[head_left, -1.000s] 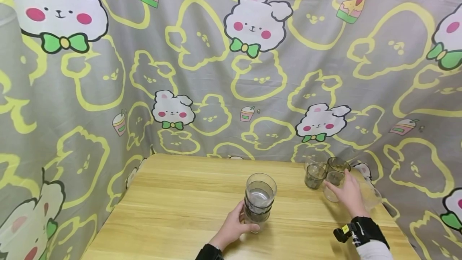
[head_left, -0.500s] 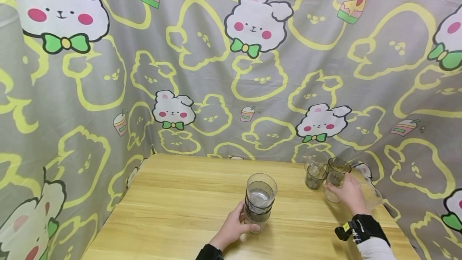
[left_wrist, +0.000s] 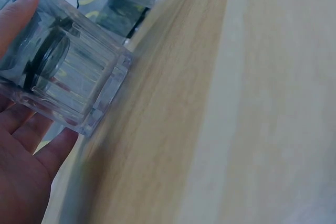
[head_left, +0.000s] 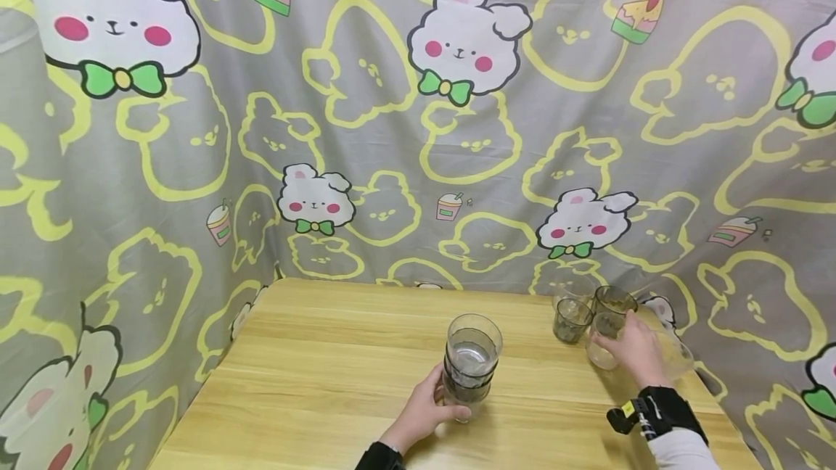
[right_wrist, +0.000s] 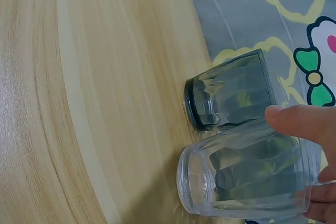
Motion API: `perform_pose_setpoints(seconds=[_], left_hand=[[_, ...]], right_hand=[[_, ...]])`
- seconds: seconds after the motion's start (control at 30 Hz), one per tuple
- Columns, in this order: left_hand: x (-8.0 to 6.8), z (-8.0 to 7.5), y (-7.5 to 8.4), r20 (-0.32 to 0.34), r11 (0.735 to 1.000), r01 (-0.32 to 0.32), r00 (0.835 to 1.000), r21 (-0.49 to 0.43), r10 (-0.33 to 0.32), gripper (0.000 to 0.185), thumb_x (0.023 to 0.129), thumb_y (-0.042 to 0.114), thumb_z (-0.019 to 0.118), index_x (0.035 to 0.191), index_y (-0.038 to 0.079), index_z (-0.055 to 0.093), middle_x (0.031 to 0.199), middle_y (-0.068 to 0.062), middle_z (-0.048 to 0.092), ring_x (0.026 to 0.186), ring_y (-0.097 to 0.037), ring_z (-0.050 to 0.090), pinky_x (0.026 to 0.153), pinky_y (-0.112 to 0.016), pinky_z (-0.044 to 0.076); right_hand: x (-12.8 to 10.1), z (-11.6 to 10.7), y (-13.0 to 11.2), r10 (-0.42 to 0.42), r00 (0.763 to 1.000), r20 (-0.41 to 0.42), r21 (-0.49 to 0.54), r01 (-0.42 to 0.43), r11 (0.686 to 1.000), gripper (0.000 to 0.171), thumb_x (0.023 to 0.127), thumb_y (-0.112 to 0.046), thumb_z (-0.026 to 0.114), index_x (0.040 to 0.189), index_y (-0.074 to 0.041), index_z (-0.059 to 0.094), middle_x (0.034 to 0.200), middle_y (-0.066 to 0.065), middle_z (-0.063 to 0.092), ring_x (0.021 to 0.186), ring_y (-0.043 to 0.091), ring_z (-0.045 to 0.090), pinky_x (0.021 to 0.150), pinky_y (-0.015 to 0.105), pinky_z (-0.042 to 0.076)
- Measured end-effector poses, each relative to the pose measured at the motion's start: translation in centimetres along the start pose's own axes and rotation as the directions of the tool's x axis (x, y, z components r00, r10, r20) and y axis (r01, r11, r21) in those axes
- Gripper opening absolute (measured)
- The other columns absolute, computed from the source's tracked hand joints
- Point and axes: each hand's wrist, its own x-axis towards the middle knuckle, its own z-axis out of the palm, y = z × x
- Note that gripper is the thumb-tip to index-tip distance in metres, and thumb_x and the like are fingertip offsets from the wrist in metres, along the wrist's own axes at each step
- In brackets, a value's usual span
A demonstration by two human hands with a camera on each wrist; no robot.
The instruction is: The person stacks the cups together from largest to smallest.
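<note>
Nearest the person, the left hand wraps its curled fingers and thumb around the base of a stack of glasses that stands upright on the wooden table, a little right of the table's middle. The left wrist view shows the thumb lying along the side of the stack's clear bottom glass, with a darker glass nested inside it and the palm cupped beneath.

Farther right, the right hand grips a clear glass that stands on the table near its right edge. In the right wrist view, a fingertip presses the upper side of this glass while other fingers curl around its rim end, so the hand holds it firmly. A black strap circles the right wrist.

Just beyond the held glass, a dark-tinted glass stands touching or nearly touching it, with two more glasses clustered behind, close to the back corner.

Behind the table hangs a grey curtain printed with white bunnies and yellow outlines.
</note>
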Motion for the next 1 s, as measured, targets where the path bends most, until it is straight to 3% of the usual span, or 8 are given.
perform_pose_setpoints(seconds=[0.53,1.0], left_hand=[[0.0,0.0,-0.2,-0.002,1.0,-0.002,1.0,0.0,0.002,0.089,0.079,0.03,0.08,0.153,0.027,0.029,0.15,-0.002,0.047,0.137,-0.024,0.046,0.113,-0.036,0.043],[0.0,0.0,-0.1,-0.007,1.0,0.002,1.0,0.005,-0.002,0.088,0.079,0.031,0.08,0.152,0.028,0.031,0.151,-0.001,0.046,0.138,-0.026,0.045,0.113,-0.039,0.043]], right_hand=[[-1.0,-1.2,-1.4,-0.011,0.998,-0.061,0.064,0.015,0.998,0.112,0.082,-0.041,0.075,0.148,0.017,0.005,0.138,0.052,0.024,0.123,0.067,0.027,0.101,0.077,0.026],[-2.1,-2.5,-3.3,-0.08,0.983,-0.167,0.064,0.092,0.994,0.106,0.079,-0.037,0.078,0.145,0.019,0.017,0.136,0.05,0.03,0.124,0.065,0.027,0.102,0.076,0.024]])
